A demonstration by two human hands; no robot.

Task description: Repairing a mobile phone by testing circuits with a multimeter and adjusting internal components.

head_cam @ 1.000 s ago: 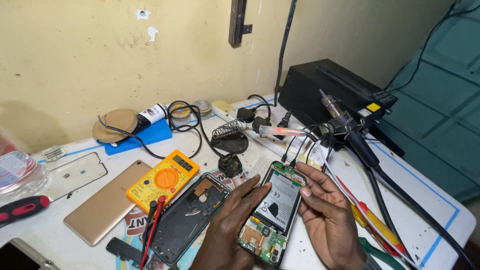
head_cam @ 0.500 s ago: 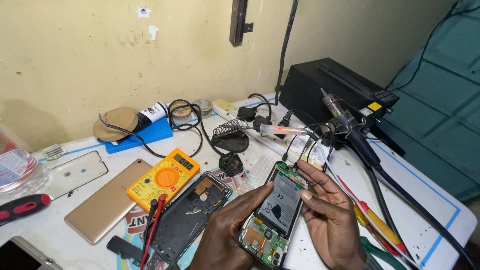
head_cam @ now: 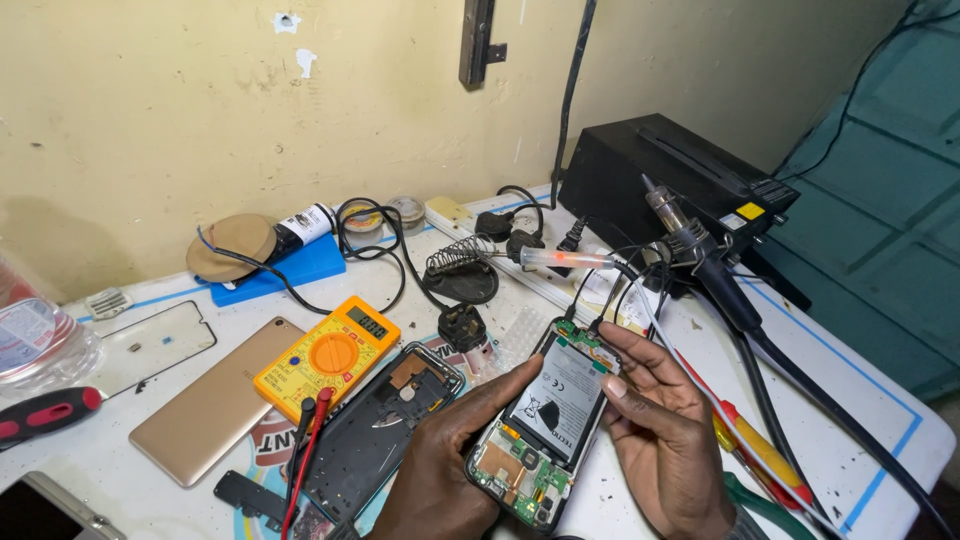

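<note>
Left hand (head_cam: pixel 455 470) and right hand (head_cam: pixel 665 440) pinch the opened phone (head_cam: pixel 545 425) by its edges — fingers curled shut on the frame. Best to grip the frame only, off the battery (head_cam: pixel 555 398) — multimeter (head_cam: pixel 327 353) sits left of the phone.

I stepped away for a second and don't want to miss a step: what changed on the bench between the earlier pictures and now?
Very little. Both hands still hold the opened phone: the left hand along its left edge, the right hand with fingers shifted slightly along its right edge and battery. Nothing was picked up or let go. The yellow multimeter, gold back cover and soldering iron stayed put.
</note>
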